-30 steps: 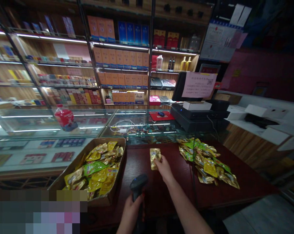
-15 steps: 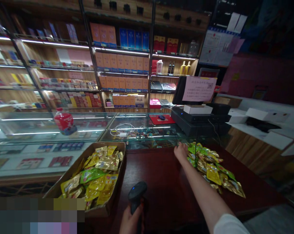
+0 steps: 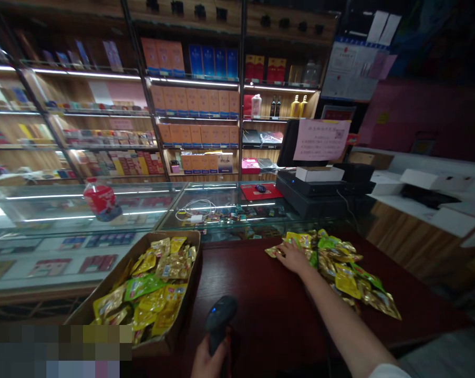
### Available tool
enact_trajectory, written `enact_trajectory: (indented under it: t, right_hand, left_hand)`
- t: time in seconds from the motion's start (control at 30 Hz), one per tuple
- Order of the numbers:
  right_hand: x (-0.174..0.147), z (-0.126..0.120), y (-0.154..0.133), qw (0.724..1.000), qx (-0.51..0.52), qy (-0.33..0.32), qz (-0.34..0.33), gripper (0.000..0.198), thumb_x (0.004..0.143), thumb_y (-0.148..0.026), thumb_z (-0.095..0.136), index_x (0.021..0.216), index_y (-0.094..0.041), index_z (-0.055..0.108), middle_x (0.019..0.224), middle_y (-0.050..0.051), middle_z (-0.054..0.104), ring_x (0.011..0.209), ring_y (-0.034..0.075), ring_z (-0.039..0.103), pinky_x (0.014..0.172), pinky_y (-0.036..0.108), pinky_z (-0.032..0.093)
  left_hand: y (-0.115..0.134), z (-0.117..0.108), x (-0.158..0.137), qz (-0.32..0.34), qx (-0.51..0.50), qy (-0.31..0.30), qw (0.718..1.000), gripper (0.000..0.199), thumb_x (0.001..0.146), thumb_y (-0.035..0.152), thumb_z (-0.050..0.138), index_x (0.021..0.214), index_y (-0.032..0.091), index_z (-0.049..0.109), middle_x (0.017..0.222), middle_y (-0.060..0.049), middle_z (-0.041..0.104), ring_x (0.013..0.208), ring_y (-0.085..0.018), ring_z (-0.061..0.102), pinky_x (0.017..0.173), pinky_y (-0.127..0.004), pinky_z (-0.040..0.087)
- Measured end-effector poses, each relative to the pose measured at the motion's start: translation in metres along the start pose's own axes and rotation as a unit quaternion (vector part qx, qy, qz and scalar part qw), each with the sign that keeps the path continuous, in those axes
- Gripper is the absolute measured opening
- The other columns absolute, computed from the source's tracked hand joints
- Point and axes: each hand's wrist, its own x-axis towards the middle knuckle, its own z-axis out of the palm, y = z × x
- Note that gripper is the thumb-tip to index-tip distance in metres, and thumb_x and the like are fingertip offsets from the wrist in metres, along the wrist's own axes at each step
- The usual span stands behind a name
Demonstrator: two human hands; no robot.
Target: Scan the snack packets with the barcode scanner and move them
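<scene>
My left hand (image 3: 209,357) is wrapped around the handle of a black barcode scanner (image 3: 221,311), whose small blue light is lit. Over the near counter, my right hand (image 3: 293,257) rests on the left edge of a loose pile of snack packets (image 3: 346,281), coloured gold, yellow and green. Its fingers are spread over a gold packet (image 3: 274,252) and a yellow packet (image 3: 299,239); the fingertips are partly hidden among them. To the left stands an open cardboard box (image 3: 198,262) filled with similar shiny packets (image 3: 158,302).
Behind the dark red countertop (image 3: 245,294) is a glass display case (image 3: 143,202) with a red bottle (image 3: 99,198) and a white cable (image 3: 198,211). A monitor (image 3: 288,144) and a black cash drawer (image 3: 312,194) stand at the right. Stocked shelves (image 3: 194,79) line the back wall.
My right hand has shifted slightly down, and its fingers have spread. A gold and a yellow packet now show under and beside them at the pile's left edge. My left hand still holds the scanner.
</scene>
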Motion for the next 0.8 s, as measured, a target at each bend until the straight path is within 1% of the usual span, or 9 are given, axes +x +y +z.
enact_trajectory:
  t: [0.1,0.2,0.23,0.3,0.4,0.5,0.6,0.67,0.8]
  right_hand:
    - [-0.036,-0.001,-0.012,0.993,0.005,-0.047,-0.107,0.034,0.089,-0.042,0.056,0.122,-0.04,0.065,0.144,-0.001,0.055,0.141,0.027,0.037,0.115,0.057,0.018]
    - [-0.069,-0.008,-0.016,0.985,-0.014,-0.03,-0.17,0.038,0.085,-0.035,0.06,0.122,-0.042,0.065,0.153,-0.001,0.045,0.146,0.031,0.028,0.115,0.066,0.007]
    - [-0.078,-0.009,-0.017,0.986,-0.026,-0.014,-0.162,0.04,0.083,-0.032,0.061,0.122,-0.042,0.065,0.155,0.0,0.042,0.147,0.033,0.025,0.114,0.067,0.006]
    - [-0.092,-0.005,-0.022,0.994,-0.046,0.027,-0.099,0.044,0.084,-0.03,0.059,0.127,-0.038,0.063,0.155,0.005,0.041,0.147,0.034,0.026,0.114,0.065,0.013]
    - [-0.109,0.014,-0.037,0.991,-0.076,0.106,0.034,0.052,0.089,-0.043,0.052,0.135,-0.018,0.058,0.148,0.021,0.046,0.141,0.039,0.035,0.11,0.061,0.027]
    - [-0.121,0.039,-0.058,0.975,-0.096,0.168,0.107,0.062,0.083,-0.052,0.059,0.127,-0.008,0.061,0.144,0.03,0.046,0.137,0.048,0.036,0.106,0.065,0.027]
    - [-0.127,0.054,-0.071,0.975,-0.054,0.196,0.093,0.046,0.082,-0.041,0.061,0.119,-0.013,0.063,0.144,0.027,0.049,0.137,0.046,0.037,0.106,0.066,0.025]
    - [-0.127,0.055,-0.074,0.975,0.007,0.211,0.062,0.036,0.085,-0.034,0.056,0.114,-0.015,0.062,0.135,0.022,0.059,0.132,0.041,0.045,0.106,0.063,0.027]
    - [-0.127,0.048,-0.071,0.971,0.144,0.189,0.012,0.024,0.089,-0.029,0.047,0.108,-0.02,0.059,0.104,0.011,0.073,0.1,0.027,0.067,0.096,0.048,0.043]
  left_hand:
    - [0.002,0.0,-0.004,0.005,-0.01,-0.014,1.0,0.055,0.06,0.064,0.077,0.084,0.017,0.061,0.045,0.006,0.052,0.03,-0.011,0.044,0.031,-0.02,0.034]
    - [0.001,-0.002,-0.004,0.005,-0.019,-0.026,0.999,0.051,0.061,0.063,0.077,0.075,0.018,0.056,0.046,0.005,0.053,0.031,-0.01,0.046,0.031,-0.02,0.036]
    - [0.0,-0.003,-0.003,0.001,-0.02,-0.03,0.999,0.051,0.06,0.063,0.077,0.072,0.019,0.055,0.046,0.005,0.053,0.031,-0.01,0.046,0.031,-0.02,0.037]
    - [-0.002,-0.003,-0.002,-0.006,-0.02,-0.032,0.999,0.053,0.057,0.064,0.078,0.068,0.019,0.054,0.044,0.005,0.052,0.03,-0.01,0.045,0.029,-0.021,0.036]
    - [-0.004,-0.003,0.0,-0.001,-0.023,-0.024,0.999,0.051,0.059,0.064,0.077,0.073,0.019,0.056,0.043,0.006,0.052,0.029,-0.01,0.044,0.028,-0.02,0.034]
    - [-0.004,-0.003,0.002,-0.013,-0.019,-0.038,0.999,0.051,0.06,0.061,0.077,0.081,0.018,0.059,0.045,0.006,0.054,0.03,-0.011,0.046,0.029,-0.02,0.035]
    - [0.0,-0.004,0.0,-0.04,-0.01,-0.064,0.997,0.055,0.057,0.061,0.078,0.084,0.017,0.06,0.047,0.005,0.055,0.03,-0.012,0.046,0.029,-0.022,0.036]
    - [0.004,-0.005,-0.004,-0.037,-0.012,-0.07,0.997,0.051,0.059,0.061,0.077,0.077,0.018,0.058,0.048,0.004,0.056,0.031,-0.011,0.048,0.03,-0.022,0.037]
    - [0.015,0.0,-0.01,-0.013,-0.038,-0.059,0.997,0.047,0.063,0.059,0.075,0.074,0.018,0.056,0.051,0.003,0.058,0.033,-0.01,0.049,0.032,-0.021,0.038]
